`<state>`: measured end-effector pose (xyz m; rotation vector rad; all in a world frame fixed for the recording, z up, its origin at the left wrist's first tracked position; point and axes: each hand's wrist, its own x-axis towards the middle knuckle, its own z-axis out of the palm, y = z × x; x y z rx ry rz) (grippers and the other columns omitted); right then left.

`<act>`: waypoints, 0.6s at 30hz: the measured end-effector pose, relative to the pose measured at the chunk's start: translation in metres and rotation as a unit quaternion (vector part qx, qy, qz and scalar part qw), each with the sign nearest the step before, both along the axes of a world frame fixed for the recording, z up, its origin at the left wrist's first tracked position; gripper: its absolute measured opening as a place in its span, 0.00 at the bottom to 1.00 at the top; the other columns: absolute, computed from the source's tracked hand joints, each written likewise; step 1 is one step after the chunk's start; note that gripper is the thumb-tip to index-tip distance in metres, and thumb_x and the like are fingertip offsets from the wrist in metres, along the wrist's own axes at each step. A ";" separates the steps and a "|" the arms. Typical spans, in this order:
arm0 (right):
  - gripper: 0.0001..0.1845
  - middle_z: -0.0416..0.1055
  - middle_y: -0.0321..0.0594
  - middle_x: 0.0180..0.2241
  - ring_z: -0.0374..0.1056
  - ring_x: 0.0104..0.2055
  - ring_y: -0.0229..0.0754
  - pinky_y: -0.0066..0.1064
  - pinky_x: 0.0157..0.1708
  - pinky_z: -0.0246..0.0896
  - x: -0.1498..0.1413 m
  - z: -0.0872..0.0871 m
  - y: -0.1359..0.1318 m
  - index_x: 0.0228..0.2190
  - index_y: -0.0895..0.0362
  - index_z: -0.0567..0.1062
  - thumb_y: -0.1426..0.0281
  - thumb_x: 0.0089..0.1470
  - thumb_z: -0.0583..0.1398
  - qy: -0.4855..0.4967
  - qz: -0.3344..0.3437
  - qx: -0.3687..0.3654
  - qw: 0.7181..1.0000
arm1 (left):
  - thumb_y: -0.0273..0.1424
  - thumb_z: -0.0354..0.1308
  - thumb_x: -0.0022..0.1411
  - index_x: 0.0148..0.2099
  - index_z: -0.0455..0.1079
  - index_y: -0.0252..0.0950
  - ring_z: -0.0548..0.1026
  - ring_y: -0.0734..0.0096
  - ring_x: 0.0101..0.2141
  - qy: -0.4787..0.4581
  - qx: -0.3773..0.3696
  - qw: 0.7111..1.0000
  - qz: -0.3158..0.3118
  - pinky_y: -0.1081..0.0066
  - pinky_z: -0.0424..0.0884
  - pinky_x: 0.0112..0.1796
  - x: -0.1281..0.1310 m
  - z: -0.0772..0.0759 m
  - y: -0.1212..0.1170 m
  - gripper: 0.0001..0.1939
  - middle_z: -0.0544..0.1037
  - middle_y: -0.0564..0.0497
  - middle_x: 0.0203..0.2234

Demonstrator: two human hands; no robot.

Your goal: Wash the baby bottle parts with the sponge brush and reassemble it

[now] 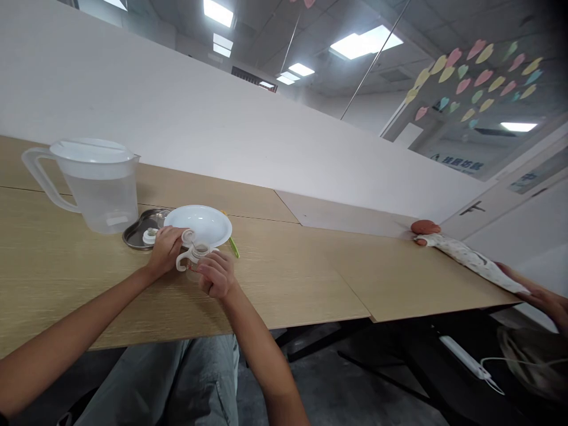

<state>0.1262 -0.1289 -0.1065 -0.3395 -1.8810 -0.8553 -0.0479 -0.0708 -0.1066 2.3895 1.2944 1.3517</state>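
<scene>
My left hand (165, 249) and my right hand (216, 276) both close around a small clear baby bottle with white looped handles (191, 254), held just above the wooden table (284, 278). The left fingers pinch one handle near the bottle's top; the right hand wraps the body from the right. Right behind the bottle lies a white plate (199, 223). A small white cap-like piece (149, 235) sits on a metal tray (141, 232) next to my left hand.
A clear lidded plastic jug (101, 184) stands at the left rear. A green utensil (234, 247) pokes out from under the plate. At the far right, another person's hand (539, 296) holds a patterned cloth roll (465, 258) beside a reddish object (425, 227). A power strip (464, 357) lies on the floor.
</scene>
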 end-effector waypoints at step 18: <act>0.08 0.72 0.39 0.25 0.68 0.26 0.35 0.30 0.27 0.67 -0.004 0.004 -0.002 0.29 0.56 0.68 0.74 0.62 0.53 -0.019 0.053 0.013 0.998 | 0.38 0.39 0.67 0.43 0.75 0.36 0.72 0.59 0.43 -0.004 -0.012 1.000 -0.006 0.57 0.59 0.54 0.000 0.001 0.000 0.23 0.81 0.45 0.40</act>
